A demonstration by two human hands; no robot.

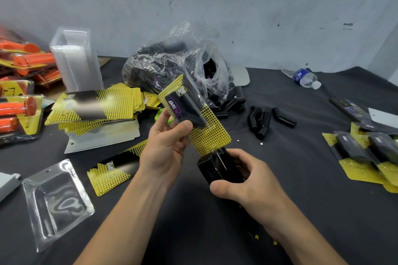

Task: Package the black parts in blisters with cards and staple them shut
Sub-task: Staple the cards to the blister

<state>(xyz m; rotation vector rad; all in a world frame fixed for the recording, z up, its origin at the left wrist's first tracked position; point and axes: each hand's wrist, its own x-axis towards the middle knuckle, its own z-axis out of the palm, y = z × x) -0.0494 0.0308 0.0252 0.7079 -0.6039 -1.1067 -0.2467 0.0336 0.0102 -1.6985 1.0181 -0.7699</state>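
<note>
Pinching the seemingly light, slippery pack (195, 114) mid-blister with our left hand (165, 146), we hold its bendy lower edge at the stapler (212, 168) gripped in our right hand (247, 180).

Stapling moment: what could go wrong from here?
1. The left hand pinches the blister pack at mid-height and tilted. The yellow card might shift inside the pack, so the staple could miss a layer.
2. Only the pack's bottom edge enters the stapler, which the right hand grips. The staple may land too close to the edge or crooked and hold poorly.
</note>
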